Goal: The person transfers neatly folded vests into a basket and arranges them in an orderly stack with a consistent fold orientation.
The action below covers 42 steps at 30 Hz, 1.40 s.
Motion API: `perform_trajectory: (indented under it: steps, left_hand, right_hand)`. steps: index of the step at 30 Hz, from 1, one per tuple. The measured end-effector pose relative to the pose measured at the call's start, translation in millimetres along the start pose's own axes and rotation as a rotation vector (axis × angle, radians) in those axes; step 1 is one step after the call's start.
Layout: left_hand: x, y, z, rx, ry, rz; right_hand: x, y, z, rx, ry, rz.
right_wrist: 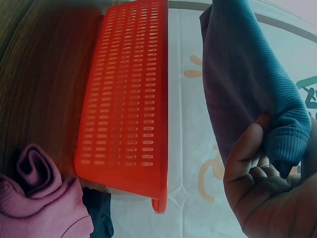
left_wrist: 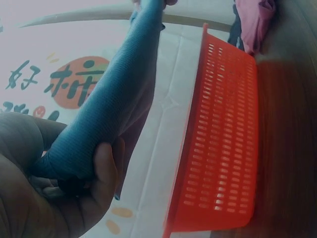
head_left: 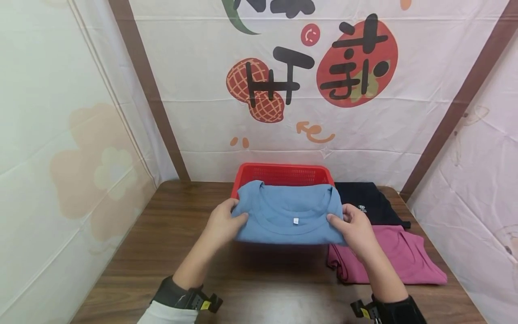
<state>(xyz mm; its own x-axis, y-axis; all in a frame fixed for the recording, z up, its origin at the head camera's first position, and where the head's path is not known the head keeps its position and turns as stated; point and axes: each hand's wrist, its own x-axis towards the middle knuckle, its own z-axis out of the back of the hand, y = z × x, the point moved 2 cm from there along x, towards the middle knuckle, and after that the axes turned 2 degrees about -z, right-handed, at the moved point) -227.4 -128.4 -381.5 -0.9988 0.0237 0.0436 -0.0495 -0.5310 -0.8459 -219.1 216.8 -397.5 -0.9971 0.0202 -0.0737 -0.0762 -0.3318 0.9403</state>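
Observation:
A folded blue T-shirt (head_left: pixel 287 216) with a round neckline and a small white tag is held up between both hands. My left hand (head_left: pixel 224 222) grips its left side, thumb on top and fingers curled beneath; the left wrist view shows this hand (left_wrist: pixel 64 183) around the folded edge. On the other side my right hand (head_left: pixel 358 229) pinches the shirt, and in the right wrist view its fingers (right_wrist: pixel 245 153) curl under the cloth. Behind and below the shirt stands a red plastic basket (head_left: pixel 283 170); both wrist views show the shirt raised above its rim. The basket's inside is mostly hidden.
Right of the basket lies a folded black garment (head_left: pixel 360 195) with a small white print. Nearer, a folded pink garment (head_left: pixel 400 256) lies beneath my right forearm. The brown wooden table (head_left: pixel 162 252) meets a printed white cloth wall (head_left: pixel 210 135) behind the basket.

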Motion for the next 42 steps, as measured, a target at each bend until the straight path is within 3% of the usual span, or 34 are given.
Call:
perform_trajectory:
  steps: [15,24,35,42]
  left_hand:
    - [13.4,-0.1,-2.8,-0.007,0.001,0.022]
    - [25.0,2.9,-5.7,0.005,-0.011,0.0]
    - [38.6,9.6,-10.1,0.019,-0.011,0.0]
    - [46.1,10.8,-10.9,0.027,-0.016,-0.006]
  right_hand:
    - [18.0,-4,3,-0.034,0.002,0.026]
    - [28.5,-8,3,-0.014,0.009,0.054]
    - [36.1,-3,1,0.014,0.036,0.02]
    - [48.6,-14,0,0.039,0.038,0.038]
